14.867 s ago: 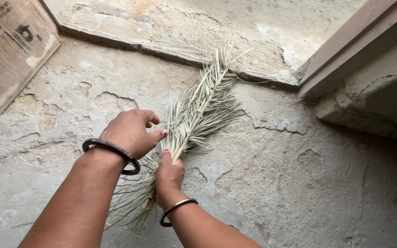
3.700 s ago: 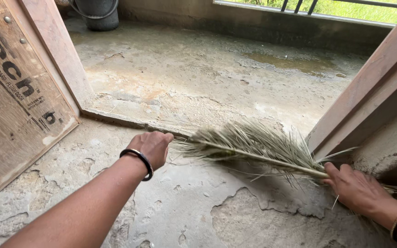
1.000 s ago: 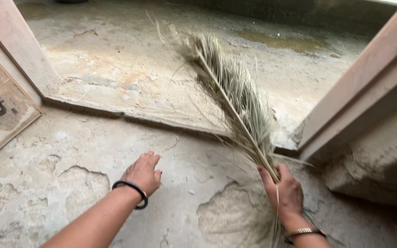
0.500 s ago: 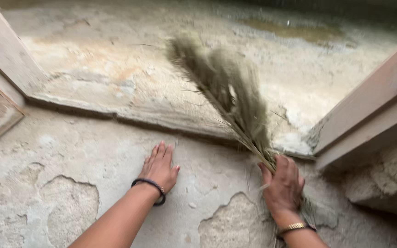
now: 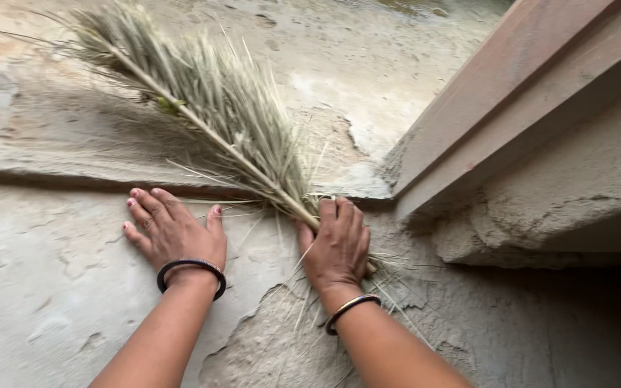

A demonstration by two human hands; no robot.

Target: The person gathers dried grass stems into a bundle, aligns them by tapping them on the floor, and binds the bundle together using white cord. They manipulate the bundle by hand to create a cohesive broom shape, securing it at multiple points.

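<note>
Two hands work low: the right hand (image 5: 338, 244) is closed around the stalk of the dried palm-frond broom (image 5: 210, 115) — keep that grip firm. Its fronds fan toward 10 o'clock over the cracked floor (image 5: 52, 287). Left hand (image 5: 174, 230) lies spread flat, bracing.

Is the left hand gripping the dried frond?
No, the left hand lies flat on the concrete floor; only the right hand grips the dried frond.
</note>
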